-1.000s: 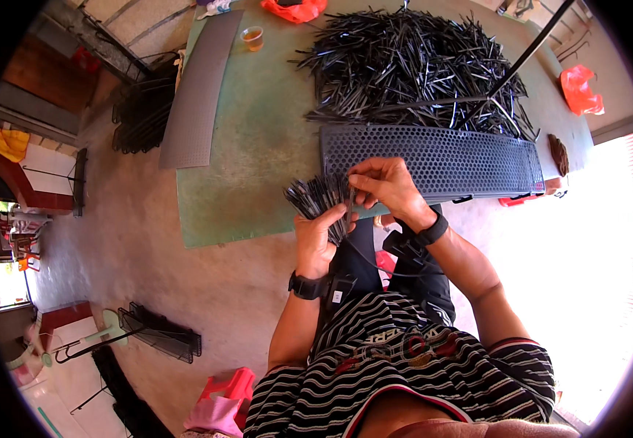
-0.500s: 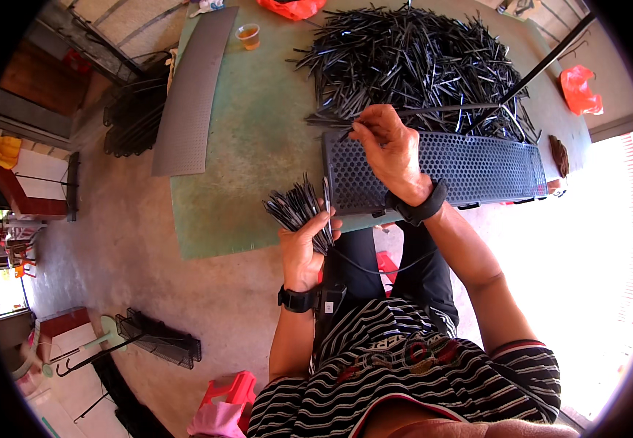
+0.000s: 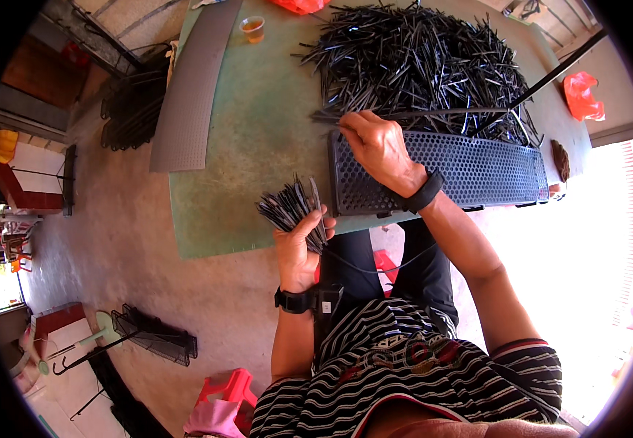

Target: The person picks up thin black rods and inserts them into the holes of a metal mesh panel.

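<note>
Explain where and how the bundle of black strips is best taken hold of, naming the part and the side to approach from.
Probably around the gathered lower end of the bundle, coming from the person's near side, where the left hand holds it. The strips crowd together there, while their upper ends fan apart, so a higher grip might miss some.

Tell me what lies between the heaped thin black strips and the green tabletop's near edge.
A long, black, perforated panel lies there, partly covered by the right hand, in the head view.

No text readable; marks on white label, striped shirt unclear.
</note>
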Demonstrator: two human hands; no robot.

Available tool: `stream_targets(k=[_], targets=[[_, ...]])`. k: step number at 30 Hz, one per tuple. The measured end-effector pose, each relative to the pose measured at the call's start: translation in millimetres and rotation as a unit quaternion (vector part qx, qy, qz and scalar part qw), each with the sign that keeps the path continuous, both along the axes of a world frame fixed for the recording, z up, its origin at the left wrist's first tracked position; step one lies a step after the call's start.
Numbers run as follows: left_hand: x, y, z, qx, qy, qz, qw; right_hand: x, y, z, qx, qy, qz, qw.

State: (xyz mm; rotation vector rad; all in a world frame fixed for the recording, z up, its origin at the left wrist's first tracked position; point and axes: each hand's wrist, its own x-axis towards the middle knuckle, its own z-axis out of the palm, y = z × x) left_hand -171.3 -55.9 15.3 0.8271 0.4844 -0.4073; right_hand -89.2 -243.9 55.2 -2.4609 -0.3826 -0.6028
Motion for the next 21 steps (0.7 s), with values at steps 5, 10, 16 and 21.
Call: stream_targets(k=[5, 10, 16, 21], targets=[[-2, 8, 9, -0.021, 0.0, 0.016, 1.0, -2, 1, 7, -0.041, -0.006, -0.01, 0.999], [-18, 62, 7, 0.006, 0.005, 0.052, 0.999, -81, 15, 59, 0.113, 0.334, 0.122, 0.928], [-37, 102, 14, 0.082, -0.028, 0.095, 0.992, -184, 12, -80, -0.098, 0.357, 0.114, 0.922], [-52, 103, 26, 0.087, -0.029, 0.116, 0.989, -190, 19, -114, -0.111, 0.33, 0.093, 0.933]])
